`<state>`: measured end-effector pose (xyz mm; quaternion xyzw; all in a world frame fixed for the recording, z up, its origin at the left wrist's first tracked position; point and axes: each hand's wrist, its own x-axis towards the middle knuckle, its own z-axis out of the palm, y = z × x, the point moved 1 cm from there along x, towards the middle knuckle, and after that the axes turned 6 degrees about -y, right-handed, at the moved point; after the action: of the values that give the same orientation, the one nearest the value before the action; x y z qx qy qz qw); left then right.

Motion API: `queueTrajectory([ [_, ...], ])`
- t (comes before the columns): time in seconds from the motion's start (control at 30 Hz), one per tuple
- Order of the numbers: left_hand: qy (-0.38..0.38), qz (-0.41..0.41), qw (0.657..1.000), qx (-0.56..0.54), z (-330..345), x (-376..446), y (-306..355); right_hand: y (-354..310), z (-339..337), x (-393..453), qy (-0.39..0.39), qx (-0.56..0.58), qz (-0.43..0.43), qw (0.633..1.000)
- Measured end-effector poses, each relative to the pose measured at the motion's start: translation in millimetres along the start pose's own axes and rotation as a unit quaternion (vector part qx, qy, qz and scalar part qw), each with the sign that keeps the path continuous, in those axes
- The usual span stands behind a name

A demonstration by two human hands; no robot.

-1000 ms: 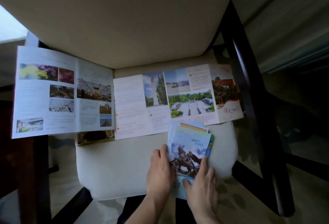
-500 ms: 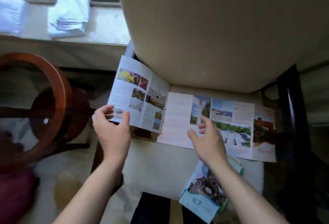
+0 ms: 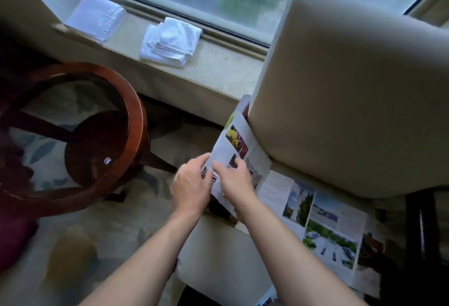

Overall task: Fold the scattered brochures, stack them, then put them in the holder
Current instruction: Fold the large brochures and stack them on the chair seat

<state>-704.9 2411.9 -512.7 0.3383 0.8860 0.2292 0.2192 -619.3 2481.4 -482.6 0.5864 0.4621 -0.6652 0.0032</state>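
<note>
I see my left hand (image 3: pixel 192 187) and right hand (image 3: pixel 234 179) both pinching the flower brochure (image 3: pixel 239 150), raised at the chair seat's (image 3: pixel 218 262) left edge; the scenery brochure (image 3: pixel 320 228) lies unfolded along the seat's back edge.

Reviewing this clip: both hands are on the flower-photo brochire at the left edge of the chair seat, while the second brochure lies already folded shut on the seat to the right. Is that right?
Not quite. The head view shows the second brochure lying unfolded, its panels spread open across the chair seat. The rest holds: the left hand and right hand are both on the flower-photo brochure at the seat's left edge.
</note>
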Motion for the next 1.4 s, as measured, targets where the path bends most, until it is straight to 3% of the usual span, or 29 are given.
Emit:
queueTrajectory([
  [0.13, -0.028, 0.138, 0.990, 0.017, 0, -20, 19, -6, -6, 3, 0.052, 0.043, 0.015, 0.998],
  [0.23, -0.144, 0.172, 0.973, -0.048, -5, -42, 36, -12, -23, -6, 0.123, 0.018, -0.003, 0.992],
  [0.33, -0.168, 0.210, 0.960, -0.076, -24, -47, 47, -24, -54, -27, 0.158, -0.031, -0.027, 0.987],
  [0.43, -0.144, 0.153, 0.971, -0.117, -52, -25, 61, -50, -88, -62, 0.159, -0.071, -0.049, 0.984],
  [0.5, -0.140, 0.073, 0.973, -0.170, -72, -4, 73, -72, -109, -90, 0.148, -0.081, -0.069, 0.983],
  [0.57, -0.164, -0.009, 0.963, -0.212, -92, 12, 87, -94, -131, -123, 0.130, -0.068, -0.088, 0.985],
  [0.67, -0.208, -0.060, 0.939, -0.267, -110, 19, 102, -126, -166, -181, 0.099, -0.044, -0.121, 0.987],
  [0.73, -0.254, -0.085, 0.898, -0.348, -115, 15, 114, -145, -191, -225, 0.073, -0.031, -0.152, 0.985],
  [0.83, -0.331, -0.154, 0.785, -0.501, -120, -7, 136, -168, -231, -290, 0.055, 0.005, -0.202, 0.978],
  [1.03, -0.436, -0.177, 0.699, -0.538, -88, -39, 184, -189, -302, -386, 0.049, 0.066, -0.272, 0.959],
  [1.2, -0.500, -0.170, 0.695, -0.488, -53, -82, 240, -176, -331, -418, 0.073, 0.112, -0.282, 0.950],
  [1.4, -0.530, -0.258, 0.645, -0.486, -8, -129, 262, -155, -362, -444, 0.086, 0.116, -0.279, 0.949],
])
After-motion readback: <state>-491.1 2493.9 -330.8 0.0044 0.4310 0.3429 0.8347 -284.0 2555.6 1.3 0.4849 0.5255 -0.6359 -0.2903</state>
